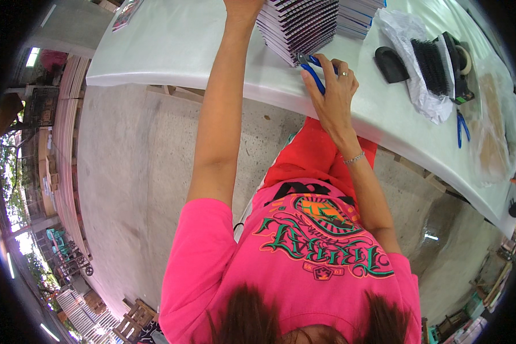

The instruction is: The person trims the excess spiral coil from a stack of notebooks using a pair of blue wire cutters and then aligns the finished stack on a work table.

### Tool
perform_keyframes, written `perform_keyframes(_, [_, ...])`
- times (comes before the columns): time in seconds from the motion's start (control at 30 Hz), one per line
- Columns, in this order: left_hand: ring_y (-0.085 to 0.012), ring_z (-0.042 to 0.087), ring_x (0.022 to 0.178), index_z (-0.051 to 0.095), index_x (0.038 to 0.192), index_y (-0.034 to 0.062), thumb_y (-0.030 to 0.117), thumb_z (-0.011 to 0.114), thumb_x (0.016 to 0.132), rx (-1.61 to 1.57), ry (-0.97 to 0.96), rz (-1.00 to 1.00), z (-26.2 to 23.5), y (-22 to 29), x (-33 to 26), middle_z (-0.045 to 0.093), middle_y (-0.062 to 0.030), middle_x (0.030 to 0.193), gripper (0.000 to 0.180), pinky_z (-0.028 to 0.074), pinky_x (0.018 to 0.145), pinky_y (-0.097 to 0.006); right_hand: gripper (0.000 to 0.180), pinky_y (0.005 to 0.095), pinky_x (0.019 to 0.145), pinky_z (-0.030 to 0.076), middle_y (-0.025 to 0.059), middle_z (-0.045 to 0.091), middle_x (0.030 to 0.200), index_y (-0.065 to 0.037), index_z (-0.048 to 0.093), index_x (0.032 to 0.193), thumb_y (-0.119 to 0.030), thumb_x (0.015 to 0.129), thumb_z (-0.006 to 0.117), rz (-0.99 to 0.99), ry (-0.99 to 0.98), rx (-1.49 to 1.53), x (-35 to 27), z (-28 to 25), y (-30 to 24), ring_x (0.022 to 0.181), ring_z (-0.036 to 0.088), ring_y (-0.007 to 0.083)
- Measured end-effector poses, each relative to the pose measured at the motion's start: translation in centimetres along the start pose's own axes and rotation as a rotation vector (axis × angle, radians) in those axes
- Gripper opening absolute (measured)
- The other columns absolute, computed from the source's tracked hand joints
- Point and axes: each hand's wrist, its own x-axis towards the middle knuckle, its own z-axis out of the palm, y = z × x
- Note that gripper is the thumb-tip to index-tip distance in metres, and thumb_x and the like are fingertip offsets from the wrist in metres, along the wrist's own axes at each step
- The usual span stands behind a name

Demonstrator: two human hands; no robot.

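Right hand (333,92) grips blue-handled pliers (311,67) at the bench (212,51) edge, top centre.
The pliers run diagonally, jaws pointing up-left into the fanned booklet stack (301,26); left hand (243,7) rests on the stack's left end, its grip cut off by the frame's top edge.

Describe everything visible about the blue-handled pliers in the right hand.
The blue-handled pliers are a small metal tool with blue coated grips. The right hand closes around the handles, hiding part of them. The short grey metal tip points toward the lower corner of the fanned stack of spiral-bound booklets, at or near its binding, above the white table.
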Motion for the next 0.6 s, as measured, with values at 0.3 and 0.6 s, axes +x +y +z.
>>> perform_keyframes(0.3, [-0.0243, 0.059, 0.093, 0.07, 0.093, -0.002, 0.032, 0.031, 0.112, -0.017, 0.01, -0.05, 0.1, 1.2, 0.0, 0.067, -0.0134, 0.096, 0.054, 0.042, 0.093, -0.036, 0.045, 0.037, 0.08, 0.047, 0.017, 0.064, 0.094, -0.005, 0.068, 0.119, -0.044, 0.096, 0.065, 0.411, -0.488, 0.326, 2.7, -2.4, -0.6, 0.088, 0.062, 0.0272])
perform_keyframes(0.6, [-0.0251, 0.059, 0.094, 0.068, 0.093, -0.0024, 0.03, 0.031, 0.112, -0.062, 0.02, 0.009, 0.4, -0.2, 0.0, 0.068, -0.0134, 0.096, 0.052, 0.043, 0.093, -0.037, 0.039, 0.0436, 0.093, 0.04, 0.0149, 0.062, 0.101, -0.01, 0.067, 0.121, -0.04, 0.096, 0.065, 0.095, -0.166, 0.12, 1.4, -2.4, -0.1, 0.097, 0.059, 0.0296])
